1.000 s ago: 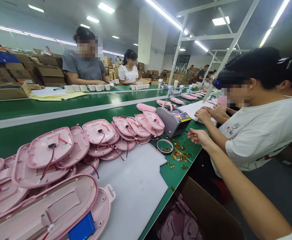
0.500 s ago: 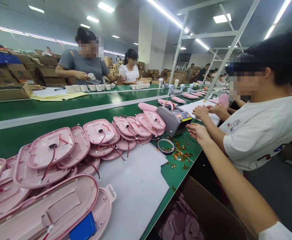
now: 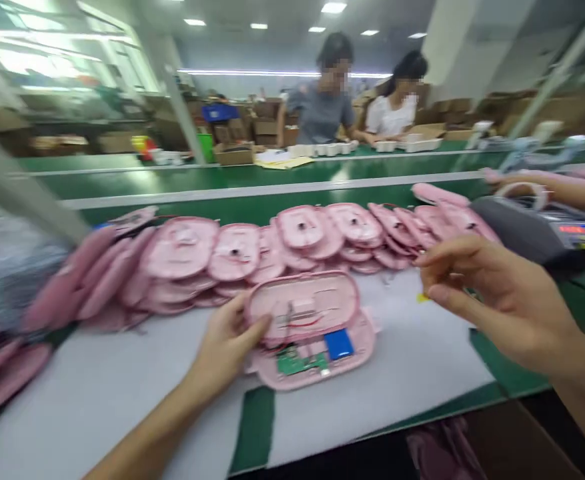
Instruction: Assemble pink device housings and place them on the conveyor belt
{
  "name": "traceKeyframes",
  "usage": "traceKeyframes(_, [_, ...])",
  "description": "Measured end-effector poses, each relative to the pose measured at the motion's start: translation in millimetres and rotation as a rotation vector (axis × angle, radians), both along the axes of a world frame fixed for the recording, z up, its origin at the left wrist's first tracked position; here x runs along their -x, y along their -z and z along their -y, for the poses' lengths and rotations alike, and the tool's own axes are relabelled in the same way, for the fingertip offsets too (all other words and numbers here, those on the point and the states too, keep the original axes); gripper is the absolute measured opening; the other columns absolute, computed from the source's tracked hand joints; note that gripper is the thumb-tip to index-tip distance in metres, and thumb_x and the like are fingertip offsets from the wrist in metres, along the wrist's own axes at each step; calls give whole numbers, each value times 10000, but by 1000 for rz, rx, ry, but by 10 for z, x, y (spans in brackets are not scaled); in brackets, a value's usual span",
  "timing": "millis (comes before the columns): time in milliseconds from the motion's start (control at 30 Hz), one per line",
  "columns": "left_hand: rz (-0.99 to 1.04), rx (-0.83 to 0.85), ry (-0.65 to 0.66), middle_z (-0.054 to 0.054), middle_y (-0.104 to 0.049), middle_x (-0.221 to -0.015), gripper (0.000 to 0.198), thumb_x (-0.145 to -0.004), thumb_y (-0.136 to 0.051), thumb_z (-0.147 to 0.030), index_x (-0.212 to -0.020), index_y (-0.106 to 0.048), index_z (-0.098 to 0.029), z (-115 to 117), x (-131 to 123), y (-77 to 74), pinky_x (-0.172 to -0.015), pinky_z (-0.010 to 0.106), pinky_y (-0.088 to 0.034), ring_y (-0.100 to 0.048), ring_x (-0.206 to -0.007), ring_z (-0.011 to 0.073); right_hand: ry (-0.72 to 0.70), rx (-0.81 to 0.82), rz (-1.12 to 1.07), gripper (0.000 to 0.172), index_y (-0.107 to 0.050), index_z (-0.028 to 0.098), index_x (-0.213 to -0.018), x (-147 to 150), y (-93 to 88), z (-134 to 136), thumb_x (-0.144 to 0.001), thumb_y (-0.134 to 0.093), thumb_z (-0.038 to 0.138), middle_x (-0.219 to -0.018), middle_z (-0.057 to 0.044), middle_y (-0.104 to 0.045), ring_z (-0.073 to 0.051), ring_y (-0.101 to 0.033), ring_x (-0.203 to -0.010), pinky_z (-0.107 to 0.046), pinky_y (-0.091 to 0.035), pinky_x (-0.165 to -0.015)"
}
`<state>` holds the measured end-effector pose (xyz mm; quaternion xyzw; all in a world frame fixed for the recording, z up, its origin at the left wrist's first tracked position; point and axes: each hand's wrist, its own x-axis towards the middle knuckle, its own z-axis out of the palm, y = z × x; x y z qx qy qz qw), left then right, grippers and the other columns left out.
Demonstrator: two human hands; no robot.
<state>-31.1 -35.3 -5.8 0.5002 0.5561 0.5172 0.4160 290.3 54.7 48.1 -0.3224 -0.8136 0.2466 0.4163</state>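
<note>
Workbench [image 3: 122, 393] padded white, green conveyor [image 3: 222, 179] behind, left hand [image 3: 227, 347] gripping pink casing [image 3: 312, 327], right hand [image 3: 492, 293] pinching yellow scrap [image 3: 423, 298].

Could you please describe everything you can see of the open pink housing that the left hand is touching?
The pink housing looks like glossy plastic: two oval shells, one overlapping the other, lying flat on the white mat. Its lower shell shows a green circuit board and a blue block. The left hand grips its left edge. The picture is blurred.
</note>
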Motion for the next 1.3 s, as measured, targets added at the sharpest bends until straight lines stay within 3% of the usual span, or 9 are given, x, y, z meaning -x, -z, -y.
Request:
traceKeyframes(100, [130, 0, 52, 65, -664, -992, 348, -818, -727, -320, -1077, -603, -125, 48, 4, 65, -773, 258, -527, -627, -882, 192, -308, -150, 226, 284, -521, 246, -1189, 763, -58, 45, -914, -534, 177, -905, -15, -647, -131, -584, -700, -244, -438, -592])
traceKeyframes(167, [192, -28, 80, 64, -661, -997, 348, -816, -710, -269, -1111, -597, -120, 22, -24, 109, -778, 253, -516, -621, -882, 183, -429, -241, 343, 313, -479, 221, -1209, 1150, -38, 28, -907, -496, 139, -895, -14, -651, -131, -580, -696, -247, -426, -606])
traceKeyframes(300, [219, -97, 115, 61, -659, -998, 356, -821, -655, -202, -1165, -607, -125, 22, -50, 151, -755, 234, -480, -603, -871, 170, -414, -367, 520, 316, -470, 202, -1210, 1505, 105, -22, -903, -497, 133, -909, -30, -671, -160, -619, -781, -263, -436, -662])
traceKeyframes(533, [213, -199, 122, 20, -618, -827, 319, -805, -598, -123, -1118, -657, -126, 44, -48, 140, -748, 242, -451, -557, -790, 149, -298, -479, 575, 277, -478, 216, -1186, 1534, 223, -14, -915, -509, 170, -944, -26, -694, -174, -655, -787, -270, -442, -640])
traceKeyframes(833, [232, -196, 129, 26, -600, -840, 306, -803, -584, -115, -1099, -661, -119, 74, -71, 156, -630, 203, -401, -496, -705, 121, -213, -614, 551, 198, -543, 197, -1069, 1560, 282, 10, -873, -566, 200, -857, -25, -705, -194, -660, -767, -275, -380, -565])
traceKeyframes(967, [211, -196, 125, 33, -624, -880, 311, -807, -582, -120, -1110, -653, -128, 70, -67, 168, -641, 208, -417, -532, -736, 134, -141, -571, 537, 152, -573, 210, -941, 1596, 189, 27, -841, -646, 299, -752, -13, -687, -182, -632, -685, -272, -365, -553])
traceKeyframes(1100, [146, -199, 118, 44, -646, -947, 295, -821, -575, -137, -1112, -629, -128, 93, -66, 167, -695, 235, -448, -570, -771, 150, -6, -534, 527, 366, -602, 209, -857, 1535, 30, -96, -719, -775, 501, -747, -20, -668, -183, -585, -652, -281, -357, -550])
traceKeyframes(1200, [64, -174, 56, 55, -652, -1023, 287, -832, -566, -145, -1117, -602, -137, 131, -66, 154, -787, 272, -471, -604, -870, 182, -112, -376, 557, 412, -639, 240, -993, 1412, -7, -205, -706, -800, 487, -875, -5, -702, -167, -583, -685, -280, -396, -582])
traceKeyframes(1300, [2, -164, 12, 47, -650, -1079, 294, -842, -579, -172, -1135, -583, -159, 135, -59, 132, -863, 296, -465, -609, -971, 207, -154, -228, 459, 358, -650, 251, -1042, 1343, 69, -217, -746, -787, 399, -819, 16, -701, -136, -564, -627, -269, -421, -578])
